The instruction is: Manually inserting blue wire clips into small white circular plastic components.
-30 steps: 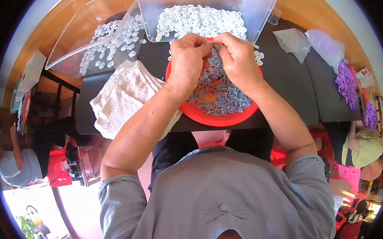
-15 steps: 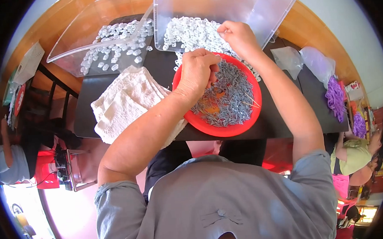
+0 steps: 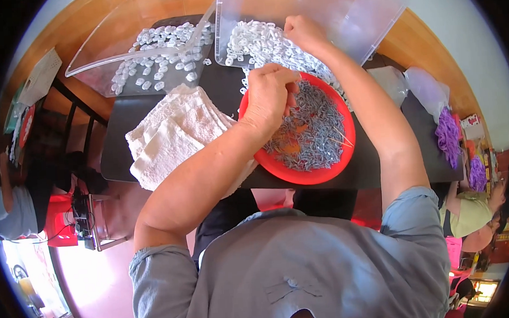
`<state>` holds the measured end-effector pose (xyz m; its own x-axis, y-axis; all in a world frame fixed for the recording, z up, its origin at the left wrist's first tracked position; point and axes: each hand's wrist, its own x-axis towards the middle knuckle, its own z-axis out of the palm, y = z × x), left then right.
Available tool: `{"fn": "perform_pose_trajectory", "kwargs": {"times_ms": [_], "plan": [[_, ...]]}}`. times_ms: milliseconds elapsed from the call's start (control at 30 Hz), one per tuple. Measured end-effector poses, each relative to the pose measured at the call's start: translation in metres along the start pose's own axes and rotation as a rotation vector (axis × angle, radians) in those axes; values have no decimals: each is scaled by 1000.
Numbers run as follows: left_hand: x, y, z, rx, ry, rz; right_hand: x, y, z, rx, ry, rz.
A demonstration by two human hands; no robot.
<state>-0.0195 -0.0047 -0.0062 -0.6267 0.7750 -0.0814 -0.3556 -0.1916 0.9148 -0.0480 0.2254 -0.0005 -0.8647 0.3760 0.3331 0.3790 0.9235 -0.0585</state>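
My left hand (image 3: 270, 96) is closed with its fingers curled together, over the left side of a red basin (image 3: 306, 178). Whatever those fingers hold, if anything, is hidden. The basin contains many small grey, pin-like pieces (image 3: 324, 119) and a couple of thin pale sticks. Farther off, my right hand (image 3: 304, 32) is closed above a heap of small white plastic parts (image 3: 255, 41) at the mouth of a clear plastic bin (image 3: 322, 8). I cannot make out anything in its fingers.
More white parts lie under a clear curved cover (image 3: 136, 59) at the far left. A folded white towel (image 3: 174, 134) sits left of the basin on the dark table (image 3: 374, 165). Plastic bags and purple cords (image 3: 448, 139) are at right. Other people appear at both edges.
My right hand has shifted slightly farther away, toward the inside of the bin. The left hand stays over the basin. The whole view has moved slightly.
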Motion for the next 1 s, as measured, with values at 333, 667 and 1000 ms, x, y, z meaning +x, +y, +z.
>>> {"fn": "perform_pose_trajectory", "kwargs": {"times_ms": [333,667,1000], "plan": [[13,10,-12,-401,94,198,-136,-84,-69,1038,99,48],[8,13,-14,-425,26,12,-159,-115,-55,1316,68,74],[13,6,-17,-492,-60,-17,-162,-99,-64,784,16,-130]]}}
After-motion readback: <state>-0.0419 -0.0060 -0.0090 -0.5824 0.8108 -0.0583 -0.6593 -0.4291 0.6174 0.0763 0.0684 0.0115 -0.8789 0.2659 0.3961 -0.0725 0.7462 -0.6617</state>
